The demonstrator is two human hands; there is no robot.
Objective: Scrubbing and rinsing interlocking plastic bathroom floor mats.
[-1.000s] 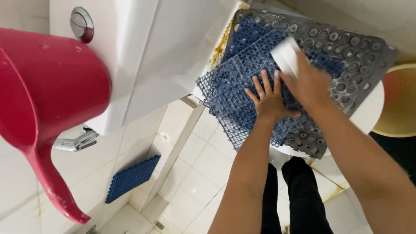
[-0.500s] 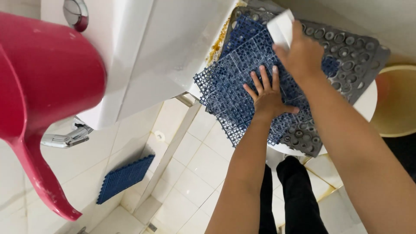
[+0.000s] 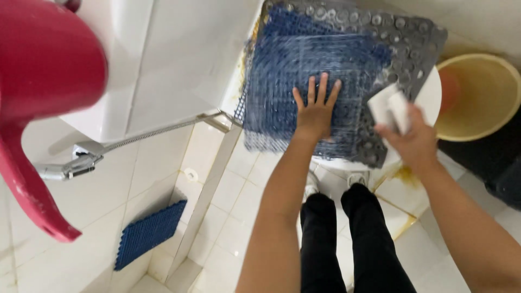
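My left hand (image 3: 316, 108) lies flat with spread fingers on a blue grid floor mat (image 3: 293, 81). The blue mat rests on a grey mat with round suction cups (image 3: 404, 40), and both lie over a white toilet seat (image 3: 431, 100). My right hand (image 3: 410, 138) grips a white scrubbing block (image 3: 389, 108) at the mats' lower right edge. Both forearms reach in from the bottom of the view.
A red jug (image 3: 43, 92) hangs close at the upper left in front of the white cistern (image 3: 179, 59). A chrome spray hose (image 3: 76, 163) hangs below it. A second blue mat piece (image 3: 149, 233) lies on the tiled floor. A yellow bucket (image 3: 483, 95) stands right.
My right hand with the white block has swept from the mats' upper edge down to the lower right. My left hand stays pressed on the blue mat. The camera has shifted.
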